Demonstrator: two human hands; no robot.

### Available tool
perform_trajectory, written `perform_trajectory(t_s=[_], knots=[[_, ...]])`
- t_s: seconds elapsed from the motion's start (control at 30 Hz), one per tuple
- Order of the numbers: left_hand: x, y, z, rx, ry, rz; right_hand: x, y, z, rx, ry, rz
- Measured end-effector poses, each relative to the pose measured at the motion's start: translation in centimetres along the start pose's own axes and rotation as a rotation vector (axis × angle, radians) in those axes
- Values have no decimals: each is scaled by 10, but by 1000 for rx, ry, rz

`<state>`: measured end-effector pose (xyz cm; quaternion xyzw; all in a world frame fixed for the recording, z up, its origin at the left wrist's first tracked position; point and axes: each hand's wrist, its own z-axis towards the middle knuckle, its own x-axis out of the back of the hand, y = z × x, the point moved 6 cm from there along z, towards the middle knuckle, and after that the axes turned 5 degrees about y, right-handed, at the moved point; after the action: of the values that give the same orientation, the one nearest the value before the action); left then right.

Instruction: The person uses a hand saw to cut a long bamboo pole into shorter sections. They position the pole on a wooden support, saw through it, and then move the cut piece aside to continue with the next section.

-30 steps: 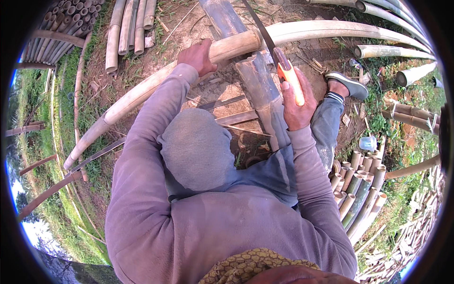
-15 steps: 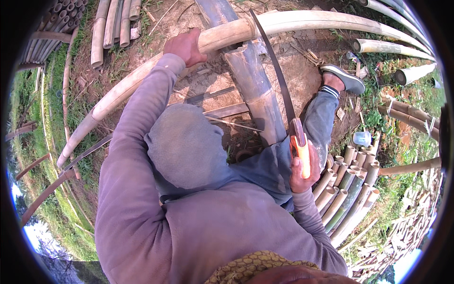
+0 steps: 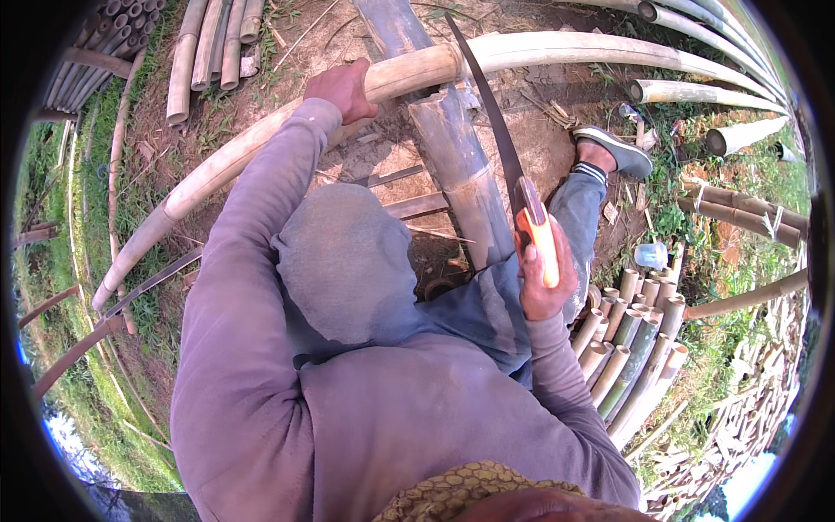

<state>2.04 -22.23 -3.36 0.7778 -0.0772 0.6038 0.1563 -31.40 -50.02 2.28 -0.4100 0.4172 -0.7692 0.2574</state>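
Note:
My left hand [image 3: 344, 90] is wrapped over a long pale bamboo pole [image 3: 565, 50] that curves across the upper part of the view. In my right hand [image 3: 550, 274], closed around its orange handle, is a handsaw [image 3: 497, 126] with a dark, curved blade. The blade points away from me and meets the near side of the pole beside a node, to the right of my left hand. Beneath the pole a thick grey bamboo log [image 3: 474, 187] slopes away from me. Whether the teeth have entered the pole, I cannot tell.
Cut bamboo pieces [image 3: 648, 348] stand bundled at right, beside a clear plastic cup [image 3: 651, 255]. Long poles [image 3: 696, 92] lie at far right. More pieces [image 3: 183, 70] lie at upper left. My shod foot [image 3: 616, 150] rests on the dirt.
My right hand and the saw have moved a little forward and left along the cut. The left hand keeps its hold on the pole. The view has shifted slightly.

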Motion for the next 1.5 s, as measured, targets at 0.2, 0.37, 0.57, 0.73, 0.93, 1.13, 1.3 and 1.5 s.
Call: perform_trajectory(t_s=[0.2, 0.37, 0.57, 0.73, 0.93, 1.13, 1.3, 1.5], knots=[[2, 5, 11, -18, 40, 32, -32, 18, 31, -1, 60, 134], [-1, 11, 6, -26, 33, 15, -116, 3, 163, -62, 19, 210], [2, 2, 2, -10, 25, 9, -10, 0, -1, -182, 54, 217], [-6, 2, 5, 0, 11, 38, -2, -4, -11, -10, 3, -1], [5, 11, 8, -25, 23, 19, -119, -4, 168, 94, 74, 115], [-1, -1, -1, -12, 12, -4, -10, -7, 14, 16, 0, -35], [-8, 1, 6, -20, 28, 25, 1, -5, -11, -83, -12, 108], [1, 10, 9, -30, 44, 21, -120, -12, 182, 16, 19, 93]])
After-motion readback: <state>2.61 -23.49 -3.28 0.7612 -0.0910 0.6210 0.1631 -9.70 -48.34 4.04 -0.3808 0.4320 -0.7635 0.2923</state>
